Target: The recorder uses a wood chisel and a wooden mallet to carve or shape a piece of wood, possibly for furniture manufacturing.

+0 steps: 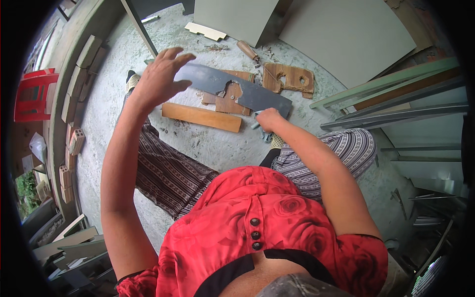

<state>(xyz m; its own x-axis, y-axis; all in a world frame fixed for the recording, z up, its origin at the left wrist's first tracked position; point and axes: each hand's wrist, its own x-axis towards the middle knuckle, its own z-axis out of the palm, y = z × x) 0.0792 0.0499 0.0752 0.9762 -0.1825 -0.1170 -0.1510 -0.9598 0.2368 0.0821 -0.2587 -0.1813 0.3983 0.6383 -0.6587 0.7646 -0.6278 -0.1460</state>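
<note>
A long dark grey board (pixel 262 96) with a jagged broken hole lies slanted across scrap wood on the floor in front of me. Raised by the board's left end, my left hand (pixel 161 74) has its fingers apart and holds nothing. My right hand (pixel 269 120) is closed around a crumpled blue-grey cloth (pixel 267 136) at the board's right end. Nearer to me, a plain wooden bar (pixel 200 117) lies on the floor. Brown plywood scraps (pixel 228 101) show under the board and through its hole.
Beyond the board lie a wooden-handled tool (pixel 246 49), a brown plywood piece with holes (pixel 292 79) and a pale notched strip (pixel 205 31). Large grey panels (pixel 346 39) stand at the back. Metal frames (pixel 396 111) crowd the right; bricks (pixel 74 94) and a red chair (pixel 35 96) are left.
</note>
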